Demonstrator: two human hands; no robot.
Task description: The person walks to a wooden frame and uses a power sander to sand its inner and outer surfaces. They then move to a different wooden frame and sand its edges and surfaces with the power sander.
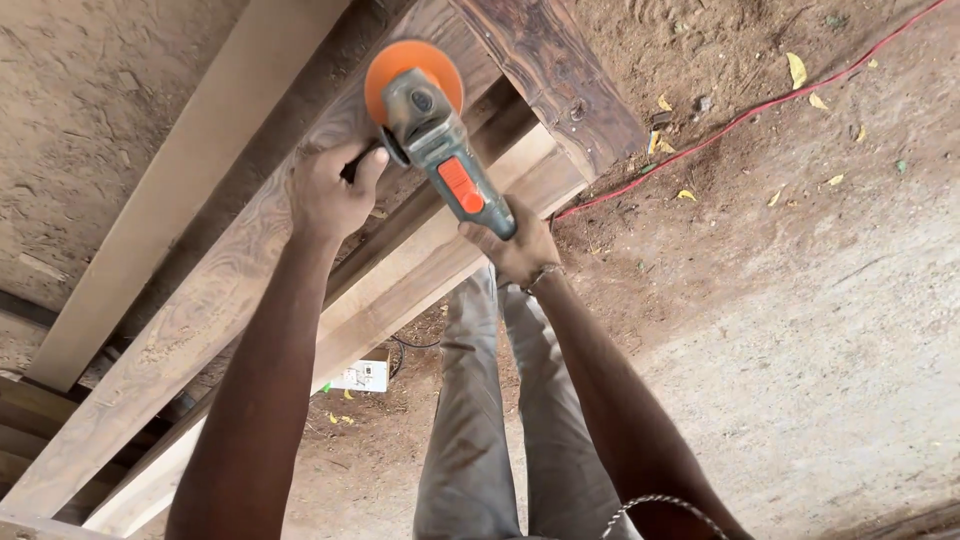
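I hold a green angle grinder (pixel 437 135) with an orange switch and an orange sanding disc (pixel 390 70) pressed on a long grained wooden plank (pixel 215 300). My right hand (pixel 515 245) is shut around the grinder's rear body. My left hand (pixel 330 190) grips the side handle at the grinder's head, resting over the plank. The disc sits near the plank's far end, beside a dark stained crossbeam (pixel 560 70).
Other pale planks (pixel 170 190) lie alongside, to the left and right. A red cable (pixel 760 105) runs across the dirt ground. A white socket box (pixel 362 376) lies under the planks. My legs in grey trousers (pixel 490 430) stand below.
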